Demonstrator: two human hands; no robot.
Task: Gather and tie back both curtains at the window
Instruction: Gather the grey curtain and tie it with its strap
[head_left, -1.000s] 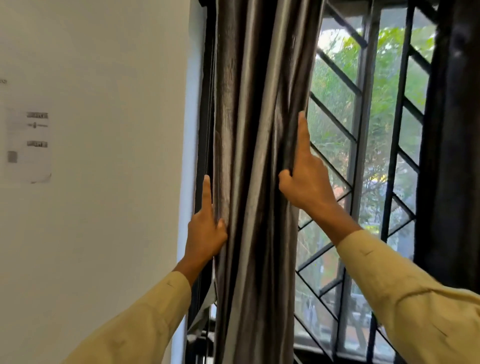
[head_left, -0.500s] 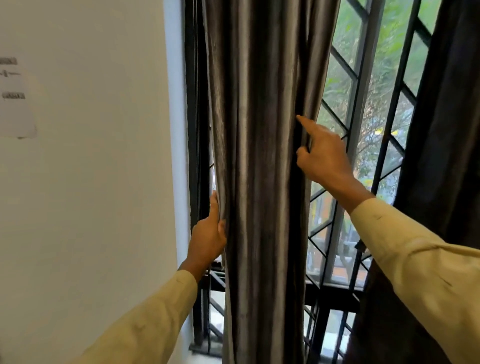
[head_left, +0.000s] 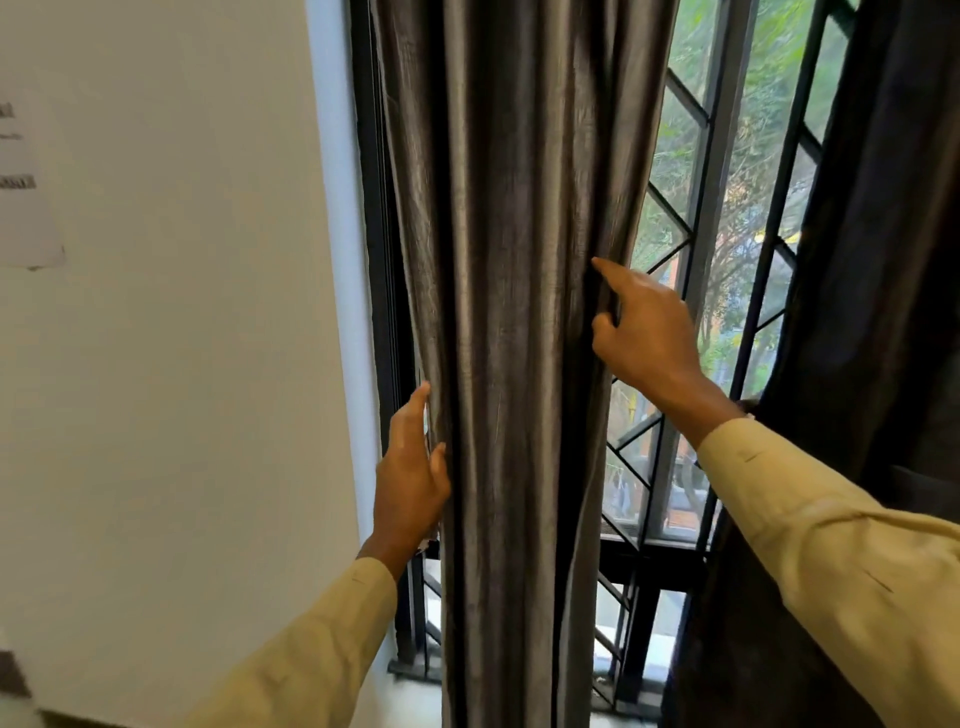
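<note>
Daylight enters through the window (head_left: 670, 171) at 2 o'clock, bright and slightly washed out. The grey curtain (head_left: 519, 312) at 12 o'clock shows a satin sheen on its ridges and near-black shadow in its folds. The dark curtain (head_left: 883, 260) at 3 o'clock is backlit and almost featureless. The wall (head_left: 182, 389) at 9 o'clock is softly, evenly lit. Wide-angle distortion tilts the verticals. Print on the paper (head_left: 26, 218) at 10 o'clock is smeared.

White wall (head_left: 182, 364), grilled daylit window (head_left: 675, 171)
</note>
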